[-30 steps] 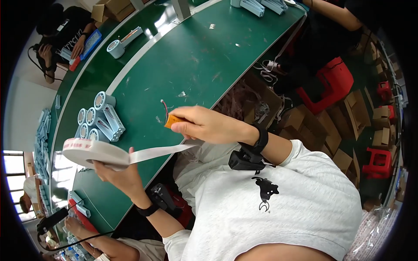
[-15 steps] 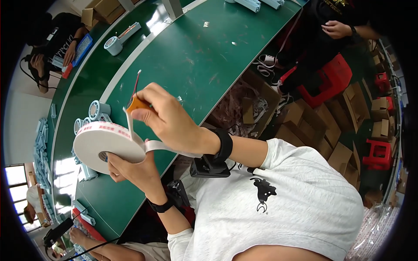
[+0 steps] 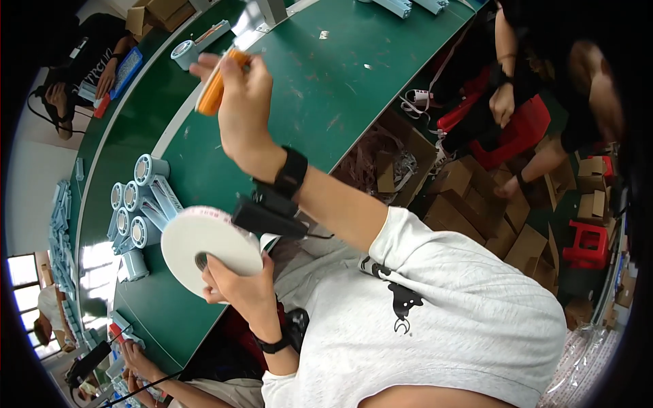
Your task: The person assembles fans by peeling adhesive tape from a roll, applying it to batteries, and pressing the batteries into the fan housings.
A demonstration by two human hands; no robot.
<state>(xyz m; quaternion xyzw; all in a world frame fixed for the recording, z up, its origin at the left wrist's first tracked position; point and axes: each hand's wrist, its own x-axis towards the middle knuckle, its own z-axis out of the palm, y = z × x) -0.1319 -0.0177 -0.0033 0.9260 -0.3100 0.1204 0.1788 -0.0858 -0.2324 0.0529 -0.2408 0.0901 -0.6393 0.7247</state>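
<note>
A large roll of white tape point(image 3: 197, 241) with red print on its rim is gripped by my left hand point(image 3: 241, 292), fingers hooked into its core. A short white stretch of loose tape point(image 3: 268, 240) shows beside that hand. My right hand point(image 3: 246, 112) is raised over the table's far side, closed around an orange utility knife point(image 3: 212, 94); its tip is blurred. Just beyond the roll, several light-blue handheld fans point(image 3: 149, 170) with round heads lie in a cluster on the green table point(image 3: 292, 88).
Another light-blue fan point(image 3: 183, 54) lies farther back. A co-worker with a blue tray point(image 3: 129, 75) sits at the far left; another person's hands point(image 3: 139, 360) work at the lower left. Cardboard boxes point(image 3: 469, 197) and a red stool point(image 3: 524, 126) stand right of the table, near more people.
My right hand has moved up and away from the roll with the knife. The roll in my left hand has shifted right and nearer me. At the right, people's arms have moved.
</note>
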